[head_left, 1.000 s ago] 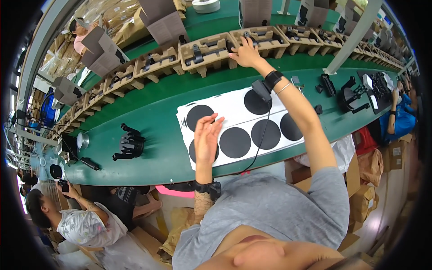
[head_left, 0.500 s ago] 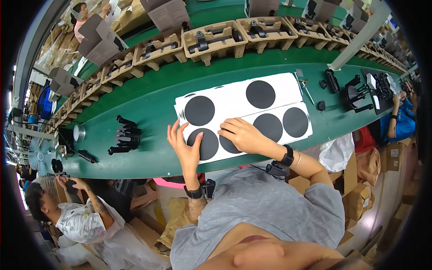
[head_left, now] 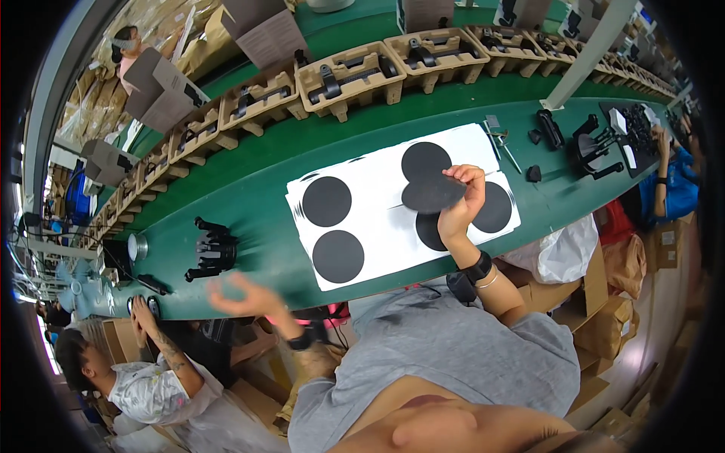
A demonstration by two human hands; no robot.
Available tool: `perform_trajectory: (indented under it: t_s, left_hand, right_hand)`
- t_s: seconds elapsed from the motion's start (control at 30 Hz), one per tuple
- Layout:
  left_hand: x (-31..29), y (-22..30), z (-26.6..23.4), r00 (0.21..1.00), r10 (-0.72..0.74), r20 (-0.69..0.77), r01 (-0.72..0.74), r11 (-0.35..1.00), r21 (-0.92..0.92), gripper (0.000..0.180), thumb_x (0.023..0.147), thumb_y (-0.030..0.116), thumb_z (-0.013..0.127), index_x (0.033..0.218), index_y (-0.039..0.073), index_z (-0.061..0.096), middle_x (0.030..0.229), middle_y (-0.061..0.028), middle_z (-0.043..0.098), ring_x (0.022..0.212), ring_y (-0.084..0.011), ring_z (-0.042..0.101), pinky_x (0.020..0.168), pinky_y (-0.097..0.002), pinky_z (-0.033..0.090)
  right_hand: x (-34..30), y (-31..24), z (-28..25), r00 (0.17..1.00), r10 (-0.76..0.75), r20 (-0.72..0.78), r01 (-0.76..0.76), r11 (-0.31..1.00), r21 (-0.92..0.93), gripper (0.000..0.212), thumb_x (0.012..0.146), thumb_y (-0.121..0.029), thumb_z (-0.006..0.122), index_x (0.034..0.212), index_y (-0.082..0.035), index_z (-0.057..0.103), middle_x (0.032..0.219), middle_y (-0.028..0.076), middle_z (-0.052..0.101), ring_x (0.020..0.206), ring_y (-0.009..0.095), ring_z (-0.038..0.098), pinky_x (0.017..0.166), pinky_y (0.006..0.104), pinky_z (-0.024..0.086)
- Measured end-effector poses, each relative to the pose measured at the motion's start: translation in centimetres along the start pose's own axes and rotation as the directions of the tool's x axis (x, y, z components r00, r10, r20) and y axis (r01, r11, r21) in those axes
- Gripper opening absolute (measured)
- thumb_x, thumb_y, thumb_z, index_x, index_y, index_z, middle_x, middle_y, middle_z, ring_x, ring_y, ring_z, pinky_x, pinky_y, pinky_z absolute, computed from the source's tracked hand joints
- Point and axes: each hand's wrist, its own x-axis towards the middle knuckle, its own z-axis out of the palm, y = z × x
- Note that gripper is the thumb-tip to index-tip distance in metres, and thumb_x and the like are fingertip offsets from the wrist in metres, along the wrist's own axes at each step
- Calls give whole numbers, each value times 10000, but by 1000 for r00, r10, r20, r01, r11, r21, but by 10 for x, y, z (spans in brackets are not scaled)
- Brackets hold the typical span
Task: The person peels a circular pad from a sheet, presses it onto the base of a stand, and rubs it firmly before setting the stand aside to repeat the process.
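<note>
My right hand pinches the edge of a thin round black sticker, raised over a stack of white sheets. Several more black round stickers lie on the top sheet, and a bare white patch shows in the middle of its near row. Well left of the sheets, my left hand is over the table's front edge. It is blurred, but its fingers look spread, with nothing visible in them. Nearest to it on the green table stands a black part with prongs.
Brown moulded trays holding black parts line a green conveyor behind the table. Right of the sheets lie a metal tool and black parts. Co-workers sit at the left and right. A grey post stands back right.
My right hand has lifted a black sticker off the sheet's near row and moved up and right with it. My left hand has left the sheet and swung left.
</note>
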Motion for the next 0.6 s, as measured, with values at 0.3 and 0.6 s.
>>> perform_trajectory:
  t_s: [0.3, 0.6]
  left_hand:
    - [101, -252, 39, 416, 168, 894, 57, 976, -210, 897, 622, -20, 689, 1416, 31, 272, 1409, -171, 362, 1231, -307, 417, 1075, -353, 284]
    - [123, -251, 48, 176, 101, 979, 68, 991, -114, 1186, 381, 148, 920, 1397, 51, 316, 1385, -93, 392, 1278, -275, 365, 1065, -348, 328]
  right_hand:
    - [-16, -3, 18, 979, 49, 196, -64, 995, 72, 306, 729, 136, 597, 938, -41, 462, 988, 83, 484, 992, 212, 545, 926, 328, 425]
    - [-27, -10, 33, 928, 108, 356, -89, 994, -69, 294, 716, 144, 623, 932, -29, 523, 1057, 83, 508, 1082, 225, 554, 911, 326, 465]
